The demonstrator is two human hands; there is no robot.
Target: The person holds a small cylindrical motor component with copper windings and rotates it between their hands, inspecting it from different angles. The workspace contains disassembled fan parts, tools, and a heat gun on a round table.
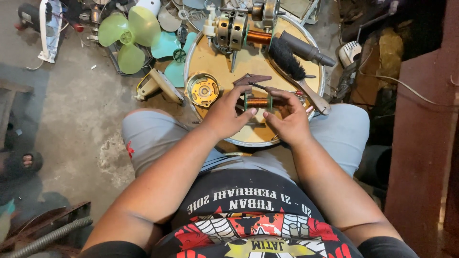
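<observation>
Both my hands hold a small green spool wound with copper wire (258, 102) over a round yellow tabletop (217, 64). My left hand (227, 113) grips the spool's left end, and my right hand (288, 117) grips its right end. Just behind the spool lies a thin screwdriver-like tool (267, 88) on a brown scrap. A yellow round motor cover (202, 90) lies to the left of my left hand. At the table's far edge stands a winding device with a copper coil (244, 31).
A black brush with a wooden handle (294, 67) and a dark grey tool handle (306, 49) lie on the table's right side. Green and teal fan blades (129, 33) lie on the concrete floor to the left. A dark red cabinet (425, 143) stands at right.
</observation>
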